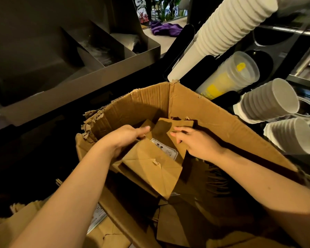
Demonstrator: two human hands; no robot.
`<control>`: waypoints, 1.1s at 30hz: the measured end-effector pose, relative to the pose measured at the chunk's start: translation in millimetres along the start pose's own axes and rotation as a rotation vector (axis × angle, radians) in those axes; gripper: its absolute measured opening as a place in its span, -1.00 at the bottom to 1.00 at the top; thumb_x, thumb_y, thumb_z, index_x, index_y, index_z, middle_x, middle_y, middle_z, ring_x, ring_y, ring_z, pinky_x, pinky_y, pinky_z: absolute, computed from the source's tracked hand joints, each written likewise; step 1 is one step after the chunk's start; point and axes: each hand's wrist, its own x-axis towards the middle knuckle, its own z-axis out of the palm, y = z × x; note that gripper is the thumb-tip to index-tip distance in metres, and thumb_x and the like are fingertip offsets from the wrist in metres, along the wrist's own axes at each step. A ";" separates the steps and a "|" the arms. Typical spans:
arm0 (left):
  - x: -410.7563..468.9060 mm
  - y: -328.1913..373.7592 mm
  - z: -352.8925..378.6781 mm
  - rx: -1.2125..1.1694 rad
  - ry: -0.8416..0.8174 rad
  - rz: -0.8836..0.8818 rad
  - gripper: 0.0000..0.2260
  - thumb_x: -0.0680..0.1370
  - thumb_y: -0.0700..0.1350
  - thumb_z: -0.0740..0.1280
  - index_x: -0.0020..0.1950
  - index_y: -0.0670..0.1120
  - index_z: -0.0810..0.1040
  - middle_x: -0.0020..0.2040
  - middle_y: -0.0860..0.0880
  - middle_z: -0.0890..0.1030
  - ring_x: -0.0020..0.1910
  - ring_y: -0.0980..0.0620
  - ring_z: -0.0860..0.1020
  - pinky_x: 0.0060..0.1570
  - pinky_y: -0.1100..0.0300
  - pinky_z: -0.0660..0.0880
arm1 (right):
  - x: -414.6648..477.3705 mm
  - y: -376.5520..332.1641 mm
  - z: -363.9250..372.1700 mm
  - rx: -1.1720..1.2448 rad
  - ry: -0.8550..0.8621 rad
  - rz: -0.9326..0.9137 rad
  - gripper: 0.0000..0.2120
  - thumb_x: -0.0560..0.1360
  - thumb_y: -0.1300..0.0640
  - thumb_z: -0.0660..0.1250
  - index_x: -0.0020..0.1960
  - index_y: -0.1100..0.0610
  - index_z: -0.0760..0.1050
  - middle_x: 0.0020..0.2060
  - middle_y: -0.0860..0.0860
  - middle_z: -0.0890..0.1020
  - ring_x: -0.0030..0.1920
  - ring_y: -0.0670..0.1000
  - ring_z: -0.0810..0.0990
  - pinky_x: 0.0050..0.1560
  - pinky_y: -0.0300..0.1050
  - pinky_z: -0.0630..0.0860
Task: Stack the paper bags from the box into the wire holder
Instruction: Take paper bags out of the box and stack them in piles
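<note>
A torn cardboard box stands open in front of me, with brown paper bags inside. Both my hands reach into it. My left hand grips the left edge of a folded bag bundle that lies flat side up with a white label showing. My right hand rests on the bundle's right side, fingers curled over the bags behind it. More bags with twisted handles lie deeper in the box to the right. No wire holder is visible.
Other paper bags lie outside the box at bottom left. A metal divided bin stands behind at left. Stacks of white paper cups and clear plastic cups jut out at right. A purple cloth lies on the far counter.
</note>
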 end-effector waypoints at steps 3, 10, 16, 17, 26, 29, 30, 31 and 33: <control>-3.7 0.0 -1.6 0.113 -0.078 0.028 -0.67 0.36 0.00 0.51 0.03 -0.15 0.64 -0.01 -0.10 0.66 -0.01 -0.06 0.61 0.08 0.05 0.53 | 4.5 -7.7 8.8 0.005 -0.004 -0.004 -0.63 0.42 0.44 0.17 0.11 0.08 0.39 0.44 0.00 0.32 0.50 -0.12 0.08 0.25 -0.09 0.44; 0.5 -2.7 2.1 -0.083 0.002 0.041 -0.67 0.39 -0.48 0.34 0.10 -0.22 0.57 -0.08 -0.19 0.66 -0.19 -0.05 0.63 -0.33 0.20 0.59 | 12.2 -15.3 4.5 0.238 -0.132 0.132 -0.69 0.53 0.24 0.21 0.20 -0.06 0.44 0.44 -0.12 0.31 0.49 -0.08 0.12 0.43 -0.03 0.21; 3.1 -0.8 4.0 -0.075 0.006 0.058 -0.69 0.39 -0.43 0.37 0.03 -0.11 0.58 -0.06 -0.17 0.66 -0.05 -0.12 0.62 -0.02 0.03 0.57 | 7.5 -65.9 -0.1 0.268 -0.225 0.065 -0.44 0.30 -0.51 0.13 -0.07 -0.03 0.35 -0.09 -0.10 0.47 -0.11 -0.11 0.45 -0.17 -0.16 0.44; 2.8 -1.1 4.7 -0.070 0.004 0.056 -0.69 0.39 -0.42 0.37 0.03 -0.11 0.57 -0.06 -0.16 0.66 -0.04 -0.12 0.62 -0.03 0.04 0.57 | 8.7 -70.8 2.1 0.195 -0.202 0.034 -0.45 0.32 -0.48 0.15 -0.09 0.00 0.33 -0.13 -0.08 0.48 -0.18 -0.11 0.44 -0.27 -0.18 0.38; 2.1 -3.2 5.5 -0.073 -0.034 0.061 -0.65 0.40 -0.41 0.37 0.13 -0.13 0.55 0.00 -0.19 0.65 0.00 -0.15 0.61 0.07 -0.07 0.55 | 9.5 -75.7 7.5 0.229 -0.076 0.029 -0.62 0.50 -0.28 0.15 -0.20 0.03 0.30 -0.35 -0.10 0.40 -0.35 -0.13 0.37 -0.43 -0.20 0.18; 4.3 -4.1 5.2 -0.060 -0.033 0.066 -0.64 0.40 -0.41 0.38 0.14 -0.12 0.54 0.00 -0.18 0.64 0.01 -0.14 0.61 0.08 -0.08 0.55 | 13.0 -73.2 8.2 0.326 -0.112 0.082 -0.61 0.49 -0.26 0.22 -0.26 0.04 0.30 -0.39 -0.07 0.40 -0.36 -0.12 0.38 -0.42 -0.20 0.21; 4.5 -3.9 5.2 -0.052 -0.029 0.069 -0.64 0.41 -0.40 0.38 0.14 -0.12 0.54 0.00 -0.17 0.64 0.01 -0.13 0.61 0.08 -0.07 0.55 | 14.3 -72.4 8.5 0.334 -0.116 0.093 -0.61 0.49 -0.24 0.23 -0.29 0.03 0.29 -0.39 -0.07 0.42 -0.35 -0.11 0.39 -0.41 -0.19 0.23; 4.2 -3.2 6.1 -0.037 -0.021 0.073 -0.65 0.41 -0.40 0.37 0.14 -0.12 0.53 -0.01 -0.17 0.64 0.00 -0.12 0.60 0.07 -0.04 0.55 | 15.1 -71.7 9.1 0.336 -0.124 0.110 -0.62 0.50 -0.22 0.24 -0.31 0.03 0.28 -0.37 -0.06 0.43 -0.33 -0.09 0.40 -0.40 -0.17 0.27; 3.6 -2.4 7.6 -0.003 0.002 0.080 -0.66 0.42 -0.41 0.36 0.12 -0.10 0.51 0.00 -0.16 0.63 0.01 -0.11 0.59 0.07 -0.01 0.54 | 16.4 -67.1 11.3 0.332 -0.155 0.173 -0.68 0.54 -0.13 0.22 -0.27 0.04 0.32 -0.31 -0.03 0.48 -0.27 -0.03 0.45 -0.34 -0.12 0.35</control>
